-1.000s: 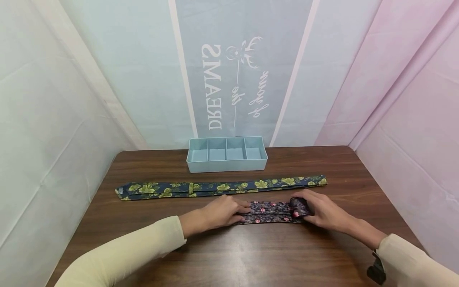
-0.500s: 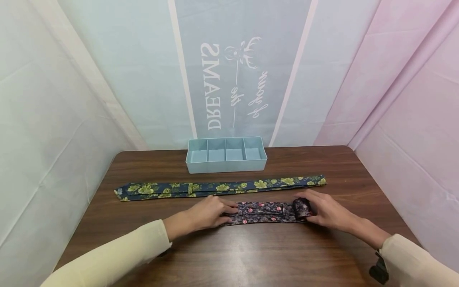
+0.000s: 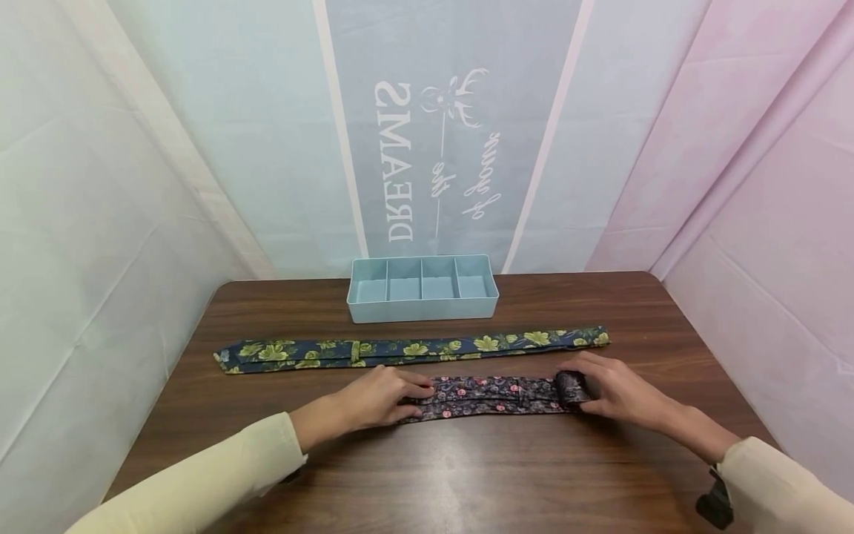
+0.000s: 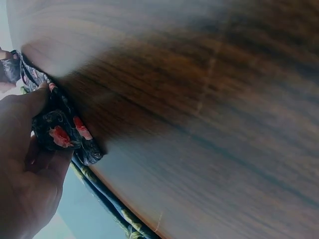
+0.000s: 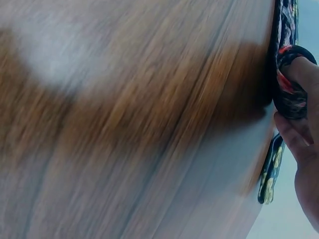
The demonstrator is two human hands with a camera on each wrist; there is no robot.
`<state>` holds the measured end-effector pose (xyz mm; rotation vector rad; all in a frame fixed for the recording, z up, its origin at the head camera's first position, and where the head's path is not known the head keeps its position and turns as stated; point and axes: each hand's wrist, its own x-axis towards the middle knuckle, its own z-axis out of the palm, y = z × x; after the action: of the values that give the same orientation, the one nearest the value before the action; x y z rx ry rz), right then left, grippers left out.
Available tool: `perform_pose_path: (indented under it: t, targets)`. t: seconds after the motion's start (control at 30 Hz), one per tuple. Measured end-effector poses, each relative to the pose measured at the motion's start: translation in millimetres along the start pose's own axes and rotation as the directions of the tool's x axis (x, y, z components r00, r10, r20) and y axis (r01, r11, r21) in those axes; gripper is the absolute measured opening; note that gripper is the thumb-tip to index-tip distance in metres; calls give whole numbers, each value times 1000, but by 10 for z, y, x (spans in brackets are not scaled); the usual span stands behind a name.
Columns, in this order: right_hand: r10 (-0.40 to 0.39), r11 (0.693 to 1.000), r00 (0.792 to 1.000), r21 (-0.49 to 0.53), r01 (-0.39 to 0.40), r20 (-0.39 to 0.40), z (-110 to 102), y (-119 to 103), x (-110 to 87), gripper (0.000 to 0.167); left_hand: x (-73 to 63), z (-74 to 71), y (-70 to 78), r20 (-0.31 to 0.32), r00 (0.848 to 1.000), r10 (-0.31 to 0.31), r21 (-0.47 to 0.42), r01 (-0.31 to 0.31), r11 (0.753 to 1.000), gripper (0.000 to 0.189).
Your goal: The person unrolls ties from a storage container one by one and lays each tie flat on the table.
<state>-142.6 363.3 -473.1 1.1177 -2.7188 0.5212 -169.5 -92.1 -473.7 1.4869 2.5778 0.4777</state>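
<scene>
A dark necktie [image 3: 467, 397] with pink-red flowers lies across the table, its right part wound into a roll [image 3: 571, 389]. My right hand [image 3: 623, 393] grips that roll between thumb and fingers; in the right wrist view the rolled tie [image 5: 290, 99] shows around the thumb. At the flat left end, my left hand [image 3: 370, 400] holds the tie with thumb and fingers, covering its tip. The left wrist view shows the tie's cloth [image 4: 62, 134] between thumb and fingers. Behind both hands, a navy necktie [image 3: 414, 348] with yellow-green flowers is stretched out flat.
A light blue tray [image 3: 423, 310] with several compartments stands near the back edge of the brown wooden table [image 3: 434, 475]. Pale printed curtains [image 3: 440, 148] hang behind the table and along both sides.
My left hand has moved left along the table with the flat end of the dark tie. The roll and my right hand have shifted slightly right. The navy tie stays put.
</scene>
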Motion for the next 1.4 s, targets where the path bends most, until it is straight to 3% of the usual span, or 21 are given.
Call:
perform_pose_path:
  t: [0.43, 0.8, 1.17, 1.4]
  targets:
    - [32, 999, 998, 5, -32, -46, -61, 100, -121, 70, -73, -1, -35, -33, 999, 34, 1, -34, 999, 42]
    - [11, 999, 997, -52, -15, -77, -121, 207, -190, 71, -161, -32, -114, -13, 1000, 2, -39, -2, 999, 42]
    - [2, 999, 999, -47, -4, -45, -107, 196, -173, 66, -312, -98, -257, 0, 1000, -7, -114, 7, 993, 43]
    - [9, 999, 1000, -51, -10, -22, -114, 162, -158, 68, -254, -125, -199, 3, 1000, -1, -18, 1, 1000, 46]
